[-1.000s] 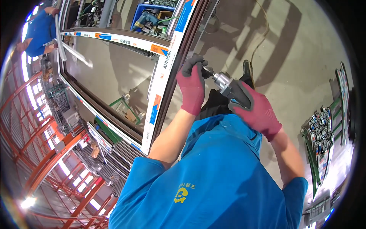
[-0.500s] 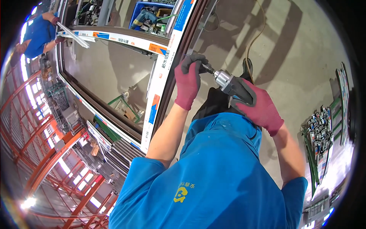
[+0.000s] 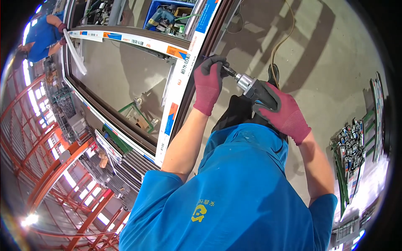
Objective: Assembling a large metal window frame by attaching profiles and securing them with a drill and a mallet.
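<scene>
In a maroon glove with dark grey fingers, my right hand grips an air screwdriver with a silver head and black body. Its bit points up-left toward my left hand, in a matching glove. The left fingers are closed right at the bit's end, against the outer side of a dark brown window frame. Whatever lies between those fingers is hidden. White protective film with blue and orange patches covers the frame's upper face.
A yellowish hose runs over the floor beside my shoe. Beyond the frame's crossbar sits a blue crate of tools. At far left a co-worker handles a white strip. Stacked profiles stand at right.
My hands and the screwdriver have shifted only slightly in view, staying together at the frame's side. The co-worker's white strip has swung to hang more steeply downward.
</scene>
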Action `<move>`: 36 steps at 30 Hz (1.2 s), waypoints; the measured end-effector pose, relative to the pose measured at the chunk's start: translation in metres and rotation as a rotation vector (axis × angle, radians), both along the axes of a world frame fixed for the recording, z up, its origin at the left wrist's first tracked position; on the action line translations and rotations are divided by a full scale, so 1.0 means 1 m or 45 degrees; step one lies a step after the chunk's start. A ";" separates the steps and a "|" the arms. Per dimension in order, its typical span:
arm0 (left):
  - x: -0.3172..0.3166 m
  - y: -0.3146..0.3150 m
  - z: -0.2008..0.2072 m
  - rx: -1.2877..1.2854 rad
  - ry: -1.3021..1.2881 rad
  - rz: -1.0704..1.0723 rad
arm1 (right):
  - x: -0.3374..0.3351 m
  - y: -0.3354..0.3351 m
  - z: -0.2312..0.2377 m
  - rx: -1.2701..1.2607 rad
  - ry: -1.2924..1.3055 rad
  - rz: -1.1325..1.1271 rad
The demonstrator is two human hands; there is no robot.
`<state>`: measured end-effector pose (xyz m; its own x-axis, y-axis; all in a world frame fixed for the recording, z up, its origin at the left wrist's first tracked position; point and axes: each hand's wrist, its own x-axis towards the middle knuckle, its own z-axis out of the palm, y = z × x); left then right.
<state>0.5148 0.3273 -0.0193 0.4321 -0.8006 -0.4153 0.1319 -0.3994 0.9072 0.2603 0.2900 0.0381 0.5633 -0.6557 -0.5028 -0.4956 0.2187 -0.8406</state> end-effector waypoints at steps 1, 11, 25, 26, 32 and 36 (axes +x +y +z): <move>0.001 0.000 -0.001 0.001 -0.001 0.000 | 0.000 0.000 -0.002 0.001 -0.001 0.000; 0.001 -0.006 0.001 0.013 -0.009 0.090 | 0.002 -0.013 -0.012 -0.177 0.073 0.104; 0.047 0.008 0.084 -0.375 -1.304 -0.182 | -0.001 -0.028 -0.027 -0.254 0.094 0.214; 0.073 -0.014 0.083 -0.418 -1.512 -0.331 | 0.001 -0.027 -0.028 -0.282 0.083 0.201; 0.111 -0.097 0.062 0.203 -1.798 -1.319 | 0.005 -0.025 -0.032 -0.341 0.036 0.179; 0.114 -0.092 0.049 0.054 -1.829 -1.267 | 0.011 -0.032 -0.027 -0.442 0.091 0.218</move>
